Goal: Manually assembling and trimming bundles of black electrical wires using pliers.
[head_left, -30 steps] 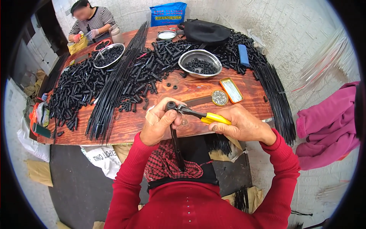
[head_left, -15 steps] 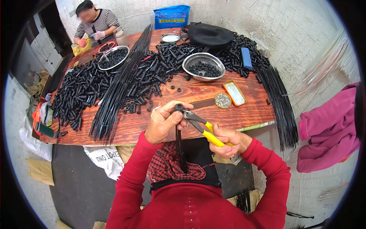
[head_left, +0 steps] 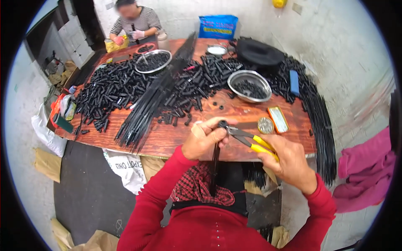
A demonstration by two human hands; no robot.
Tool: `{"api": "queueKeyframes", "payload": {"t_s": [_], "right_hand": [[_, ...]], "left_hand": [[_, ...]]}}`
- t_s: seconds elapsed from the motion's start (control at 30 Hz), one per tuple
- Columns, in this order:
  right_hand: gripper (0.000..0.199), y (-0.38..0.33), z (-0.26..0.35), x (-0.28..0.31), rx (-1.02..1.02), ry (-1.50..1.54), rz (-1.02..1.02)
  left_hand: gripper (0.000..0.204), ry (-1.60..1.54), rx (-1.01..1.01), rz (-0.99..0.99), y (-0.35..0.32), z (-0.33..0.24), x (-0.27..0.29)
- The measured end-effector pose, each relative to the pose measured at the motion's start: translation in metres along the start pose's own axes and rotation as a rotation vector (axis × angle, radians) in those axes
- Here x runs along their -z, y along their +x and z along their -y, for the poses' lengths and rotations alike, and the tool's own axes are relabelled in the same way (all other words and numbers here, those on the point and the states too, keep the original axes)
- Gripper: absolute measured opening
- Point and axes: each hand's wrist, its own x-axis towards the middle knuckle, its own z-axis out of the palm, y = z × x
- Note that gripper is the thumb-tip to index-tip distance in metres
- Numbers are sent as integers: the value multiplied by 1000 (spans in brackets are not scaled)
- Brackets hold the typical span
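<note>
My left hand (head_left: 205, 140) is closed round the upper end of a long black rod (head_left: 215, 167) with a round black cap (head_left: 222, 124). The rod hangs down toward my lap. In my right hand (head_left: 289, 159) is a pair of pliers (head_left: 247, 141) with yellow handles, and the fingers are wrapped round them. The plier jaws sit against the side of the cap, close to my left fingertips. What exactly the jaws grip is too small to make out.
On the wooden table (head_left: 201, 121) lie heaped black tubes (head_left: 113, 90), bundled thin black rods (head_left: 157, 100) and a steel bowl (head_left: 250, 98) of small black parts. A round tin (head_left: 265, 125) stands beside an orange-rimmed box (head_left: 278, 119). Across the table sits another person (head_left: 136, 25).
The whole view has shifted, so the table and its contents appear farther right. My right hand has turned, with its back now uppermost over the plier handles. The jaws stay at the cap.
</note>
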Motion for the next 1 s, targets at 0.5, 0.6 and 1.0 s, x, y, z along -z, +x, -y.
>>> {"api": "queueKeyframes", "payload": {"t_s": [0.5,0.6,1.0], "right_hand": [[61,6,-1,0,62,126,159],[57,1,-3,2,97,-29,77],[80,-19,-46,-58,-899,2007,956]], "left_hand": [[40,-72,-28,45,-6,0,8],[42,-34,-25,84,-6,-4,11],[50,-70,-39,184,-3,-6,13]]}}
